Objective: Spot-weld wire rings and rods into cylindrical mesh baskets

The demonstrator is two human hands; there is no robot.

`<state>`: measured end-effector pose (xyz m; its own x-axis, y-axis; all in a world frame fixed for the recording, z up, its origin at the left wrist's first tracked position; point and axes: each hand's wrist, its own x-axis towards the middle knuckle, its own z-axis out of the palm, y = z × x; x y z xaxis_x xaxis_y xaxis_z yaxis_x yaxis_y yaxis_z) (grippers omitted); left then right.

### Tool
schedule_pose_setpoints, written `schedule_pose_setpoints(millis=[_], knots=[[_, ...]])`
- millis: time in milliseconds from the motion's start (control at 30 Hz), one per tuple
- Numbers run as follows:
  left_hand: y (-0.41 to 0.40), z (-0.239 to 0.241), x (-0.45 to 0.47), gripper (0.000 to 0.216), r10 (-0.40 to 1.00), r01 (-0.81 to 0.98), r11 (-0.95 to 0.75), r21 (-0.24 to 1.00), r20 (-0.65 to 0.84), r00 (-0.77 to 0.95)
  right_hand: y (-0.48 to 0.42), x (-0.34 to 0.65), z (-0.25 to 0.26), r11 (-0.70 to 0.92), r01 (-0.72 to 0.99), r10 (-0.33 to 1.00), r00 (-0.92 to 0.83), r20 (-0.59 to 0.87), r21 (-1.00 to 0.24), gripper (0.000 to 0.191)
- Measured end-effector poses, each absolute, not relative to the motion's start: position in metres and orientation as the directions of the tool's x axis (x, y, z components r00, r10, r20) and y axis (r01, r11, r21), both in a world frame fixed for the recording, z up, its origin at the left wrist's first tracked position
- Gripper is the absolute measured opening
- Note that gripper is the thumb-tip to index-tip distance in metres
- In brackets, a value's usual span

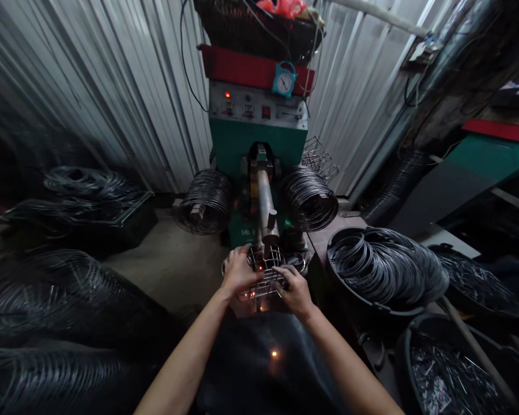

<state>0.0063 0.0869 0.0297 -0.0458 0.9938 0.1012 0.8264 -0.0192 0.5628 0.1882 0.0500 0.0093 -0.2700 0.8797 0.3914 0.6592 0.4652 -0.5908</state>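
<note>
A wire basket (266,278) of thin metal rods sits under the electrode arm (266,202) of a green spot welding machine (225,135). My left hand (239,271) grips the basket's left side, thumb reaching across the wires. On the right side, my right hand (294,290) pinches the basket's wires with curled fingers. Orange sparks glow among the wires and one bright spark lies lower, above the dark apron (259,369). The arm's tip meets the basket between my hands; the exact contact is too small to make out.
Wire ring coils hang left (205,202) and right (309,199) of the machine. A tub of wire rings (380,268) and a bin of short rods (450,369) stand at right. Stacked wire rings (47,294) lie at left. A blue clock (284,79) is on the machine.
</note>
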Motion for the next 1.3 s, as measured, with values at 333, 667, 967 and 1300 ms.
schedule_pose_setpoints(millis=[333, 667, 967, 1300], knots=[[0.112, 0.041, 0.004, 0.083, 0.994, 0.814, 0.076, 0.576, 0.018, -0.106, -0.004, 0.23, -0.065, 0.099, 0.58, 0.995, -0.048, 0.087, -0.809, 0.018], [0.107, 0.025, -0.001, 0.082, 0.999, 0.776, -0.022, 0.631, 0.036, -0.001, -0.047, 0.242, -0.097, -0.026, 0.553, 0.998, -0.036, -0.054, -0.833, 0.037], [0.07, 0.029, 0.005, 0.079, 0.997, 0.799, -0.035, 0.6, 0.075, -0.013, -0.059, 0.246, -0.085, -0.044, 0.533, 0.998, -0.012, -0.059, -0.845, 0.044], [0.069, 0.027, 0.008, 0.08, 0.999, 0.817, -0.037, 0.576, 0.048, 0.011, -0.036, 0.248, -0.062, 0.056, 0.538, 0.998, -0.014, 0.057, -0.841, 0.036]])
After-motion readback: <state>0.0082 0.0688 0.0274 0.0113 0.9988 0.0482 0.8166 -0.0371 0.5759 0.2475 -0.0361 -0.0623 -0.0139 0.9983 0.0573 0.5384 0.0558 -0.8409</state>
